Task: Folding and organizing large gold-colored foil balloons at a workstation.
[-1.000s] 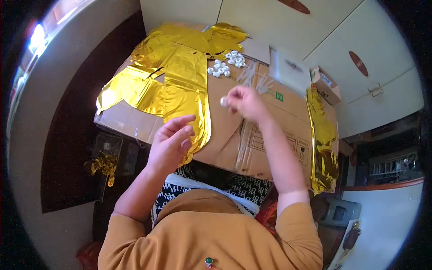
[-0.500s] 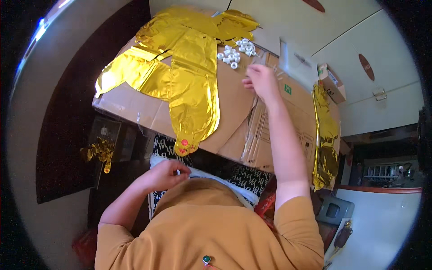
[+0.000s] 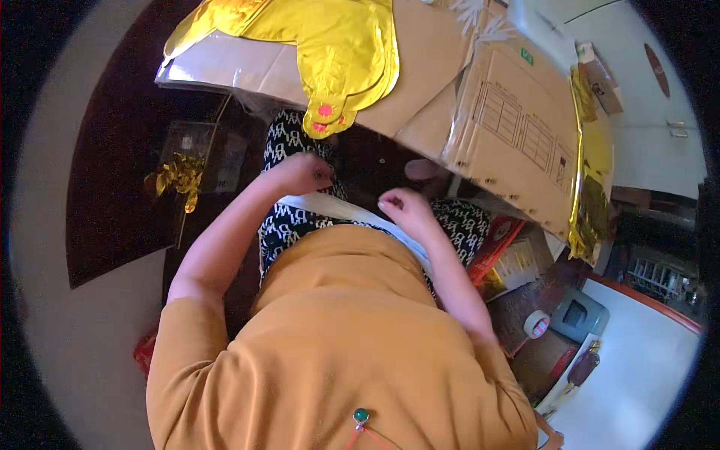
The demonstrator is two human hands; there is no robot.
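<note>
Both my hands are over my lap, apart from each other. My left hand (image 3: 302,175) is closed, its fingers curled inward above the patterned trousers (image 3: 283,139); whatever it may hold is hidden. My right hand (image 3: 409,214) is also closed, thumb and fingers drawn together, and I cannot make out anything in it. A white cloth band (image 3: 337,208) runs across my lap beneath the hands. Beyond them, a flat gold foil balloon (image 3: 349,52) lies on the cardboard (image 3: 420,97), its red-marked end hanging over the front edge near my left hand.
Thin white strips (image 3: 491,30) lie at the cardboard's far side. More gold foil (image 3: 581,172) hangs along its right edge. Crumpled gold foil (image 3: 180,180) sits lower left. A tape roll (image 3: 536,324) and a grey plastic stool (image 3: 580,315) are at lower right.
My right hand has come back from beside the small white rings on the cardboard to my lap. The view has tipped downward, and the rings are out of sight. My left hand stays over the lap.
</note>
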